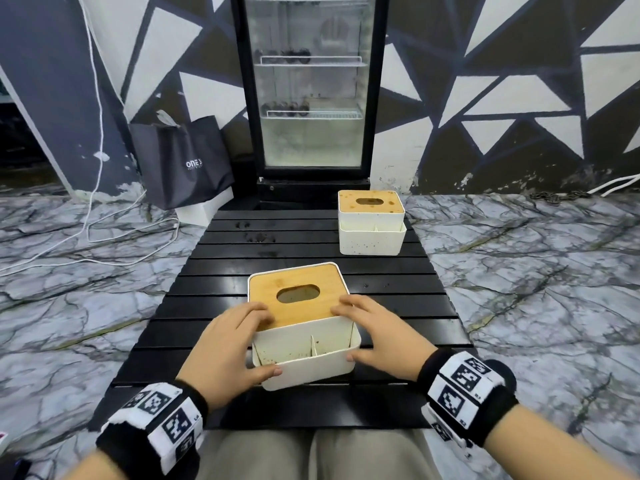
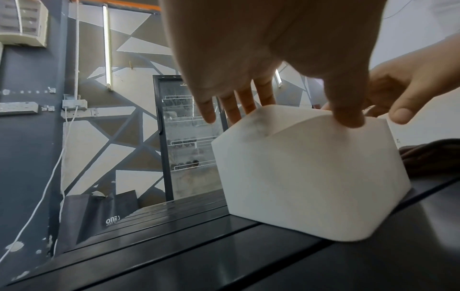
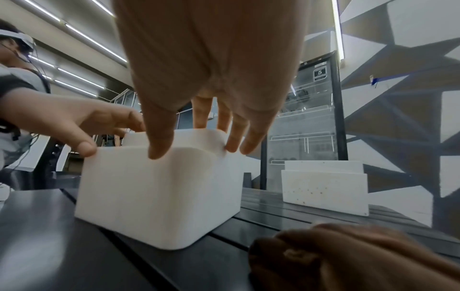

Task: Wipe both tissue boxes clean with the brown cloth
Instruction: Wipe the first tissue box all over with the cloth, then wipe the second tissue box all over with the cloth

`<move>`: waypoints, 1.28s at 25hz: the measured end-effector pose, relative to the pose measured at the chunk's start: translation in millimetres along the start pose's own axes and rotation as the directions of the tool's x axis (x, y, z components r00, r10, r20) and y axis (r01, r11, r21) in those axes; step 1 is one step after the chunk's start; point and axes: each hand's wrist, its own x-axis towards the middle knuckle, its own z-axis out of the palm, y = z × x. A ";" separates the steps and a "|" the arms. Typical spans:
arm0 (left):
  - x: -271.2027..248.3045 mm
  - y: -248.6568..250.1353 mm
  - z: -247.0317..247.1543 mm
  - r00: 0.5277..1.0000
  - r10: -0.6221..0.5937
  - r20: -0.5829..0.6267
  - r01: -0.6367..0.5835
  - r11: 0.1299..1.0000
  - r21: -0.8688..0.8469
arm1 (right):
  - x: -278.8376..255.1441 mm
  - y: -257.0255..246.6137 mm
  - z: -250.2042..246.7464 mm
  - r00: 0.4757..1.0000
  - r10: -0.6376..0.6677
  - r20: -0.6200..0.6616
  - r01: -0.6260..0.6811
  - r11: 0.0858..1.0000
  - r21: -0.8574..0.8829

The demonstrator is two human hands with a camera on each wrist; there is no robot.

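Observation:
The near tissue box [image 1: 304,362], white with a bamboo lid and a speckled front compartment, stands on the black slatted table [image 1: 221,271]. My left hand [image 1: 242,341] grips its left side, fingers on the lid, thumb on the front wall. My right hand [image 1: 374,334] holds the right side the same way. The wrist views show the box [image 2: 311,177] [image 3: 159,193] resting flat on the table. The far tissue box [image 1: 371,221], its lid spotted brown, stands at the table's back right. The brown cloth [image 3: 348,259] [image 2: 433,157] lies bunched on the table under my right wrist, hidden in the head view.
Dark stains [image 1: 259,237] mark the slats behind the near box. A glass-door fridge [image 1: 311,98] stands just beyond the table, with a black bag [image 1: 183,161] and white cables [image 1: 104,233] to its left on the marble floor. My knees sit at the table's near edge.

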 end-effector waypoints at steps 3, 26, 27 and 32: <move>-1.5 -16.6 -3.7 0.997 -0.012 -0.074 0.010 1.000 -0.020 | 19.0 -6.0 6.8 0.999 0.012 -0.035 -0.010 0.999 0.033; 209.8 -199.2 -23.0 0.946 -0.322 -0.024 0.322 0.947 0.007 | 298.8 26.2 11.6 0.974 0.157 -0.162 -0.143 0.985 0.095; 214.0 -203.0 -22.2 0.946 -0.321 -0.029 0.322 0.947 0.007 | 305.0 29.3 12.2 0.974 0.156 -0.163 -0.141 0.985 0.099; 223.7 -213.0 -15.2 0.940 -0.333 -0.073 0.331 0.943 -0.036 | 322.4 38.7 13.9 0.973 0.147 -0.180 -0.131 0.987 0.098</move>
